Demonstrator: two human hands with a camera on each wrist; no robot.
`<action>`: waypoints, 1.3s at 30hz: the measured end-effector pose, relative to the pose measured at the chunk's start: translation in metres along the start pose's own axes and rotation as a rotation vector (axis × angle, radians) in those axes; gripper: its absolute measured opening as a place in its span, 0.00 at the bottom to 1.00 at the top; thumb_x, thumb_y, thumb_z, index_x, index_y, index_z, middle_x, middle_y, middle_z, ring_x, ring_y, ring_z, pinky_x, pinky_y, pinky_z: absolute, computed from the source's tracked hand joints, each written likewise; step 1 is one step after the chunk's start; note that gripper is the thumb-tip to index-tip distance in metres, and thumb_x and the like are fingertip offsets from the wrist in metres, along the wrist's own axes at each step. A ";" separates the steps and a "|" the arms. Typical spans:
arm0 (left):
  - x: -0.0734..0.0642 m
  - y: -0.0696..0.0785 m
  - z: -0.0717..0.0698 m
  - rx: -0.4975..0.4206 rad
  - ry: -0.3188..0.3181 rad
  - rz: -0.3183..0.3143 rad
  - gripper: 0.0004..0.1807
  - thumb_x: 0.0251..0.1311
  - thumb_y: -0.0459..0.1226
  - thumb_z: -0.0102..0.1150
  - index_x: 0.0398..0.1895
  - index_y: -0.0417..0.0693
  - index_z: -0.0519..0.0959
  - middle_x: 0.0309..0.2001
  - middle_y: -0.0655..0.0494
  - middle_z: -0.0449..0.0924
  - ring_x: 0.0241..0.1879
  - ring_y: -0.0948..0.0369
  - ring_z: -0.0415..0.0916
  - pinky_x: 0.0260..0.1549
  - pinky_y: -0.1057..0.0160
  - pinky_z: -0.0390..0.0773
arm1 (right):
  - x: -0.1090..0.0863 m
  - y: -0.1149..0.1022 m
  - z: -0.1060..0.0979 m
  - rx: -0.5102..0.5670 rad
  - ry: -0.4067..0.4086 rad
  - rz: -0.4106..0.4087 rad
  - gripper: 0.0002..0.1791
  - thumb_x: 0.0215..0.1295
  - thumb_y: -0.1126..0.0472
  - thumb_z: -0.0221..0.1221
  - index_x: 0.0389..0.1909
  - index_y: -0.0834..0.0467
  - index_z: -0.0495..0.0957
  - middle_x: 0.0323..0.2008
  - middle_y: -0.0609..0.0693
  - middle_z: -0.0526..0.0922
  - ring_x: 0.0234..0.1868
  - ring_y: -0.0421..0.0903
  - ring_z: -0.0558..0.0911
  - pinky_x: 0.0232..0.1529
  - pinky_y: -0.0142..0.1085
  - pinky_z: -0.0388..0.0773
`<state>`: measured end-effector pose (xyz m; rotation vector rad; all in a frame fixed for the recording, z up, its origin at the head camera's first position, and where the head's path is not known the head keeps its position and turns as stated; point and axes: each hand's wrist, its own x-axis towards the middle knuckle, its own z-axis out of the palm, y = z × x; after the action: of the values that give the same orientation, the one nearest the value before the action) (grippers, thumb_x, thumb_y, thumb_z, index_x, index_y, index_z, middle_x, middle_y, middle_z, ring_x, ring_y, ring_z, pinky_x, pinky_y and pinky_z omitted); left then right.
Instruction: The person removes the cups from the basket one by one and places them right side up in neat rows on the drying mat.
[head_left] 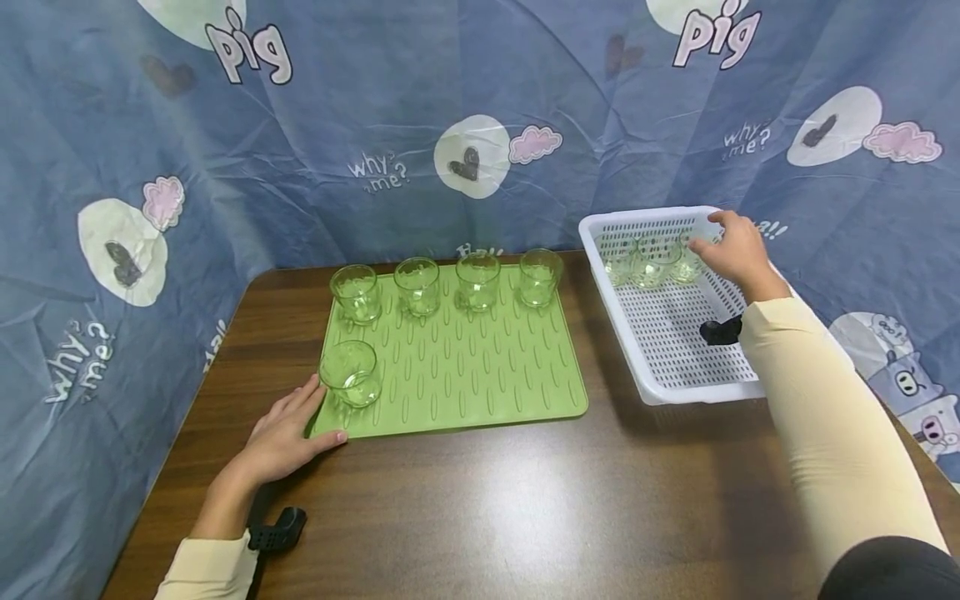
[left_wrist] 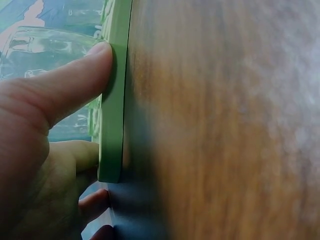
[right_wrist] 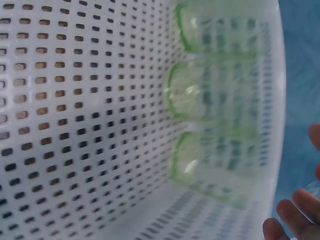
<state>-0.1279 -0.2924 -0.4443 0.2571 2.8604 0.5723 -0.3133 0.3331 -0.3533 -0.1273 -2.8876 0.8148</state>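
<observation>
The mat (head_left: pixel 465 367) lies flat on the table (head_left: pixel 420 517). At its near left corner rests the left hand (head_left: pixel 283 442), thumb spread wide from the fingers, its tip at the mat's near edge, and the fingers reaching forward alongside the left edge. This hand is relaxed and grasps nothing. Just beside its fingertips, on the mat's near left corner, stands one glass (head_left: pixel 351 375); whether they touch it I cannot tell. Four more glasses (head_left: pixel 417 287) form a row along the mat's far edge.

To the right of the mat, apart from it, sits the basket (head_left: pixel 645 367), with three glasses (head_left: pixel 654 265) close together at its far end. The right arm (head_left: pixel 832 408) stretches forward well to the mat's right, and the right hand (head_left: pixel 738 250) hangs over the basket's far right part, higher than the mat, fingers loosely bent and apart, with nothing in its grasp.
</observation>
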 end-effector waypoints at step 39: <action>0.000 0.000 0.001 -0.005 -0.002 -0.024 0.52 0.62 0.58 0.60 0.76 0.33 0.54 0.79 0.35 0.45 0.73 0.32 0.48 0.60 0.25 0.54 | 0.011 0.022 0.026 -0.120 -0.120 0.081 0.34 0.64 0.53 0.54 0.62 0.76 0.66 0.55 0.79 0.69 0.57 0.74 0.70 0.58 0.63 0.69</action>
<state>-0.1276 -0.2926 -0.4449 0.2224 2.8556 0.5743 -0.3271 0.3401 -0.3855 -0.2163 -3.0628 0.6835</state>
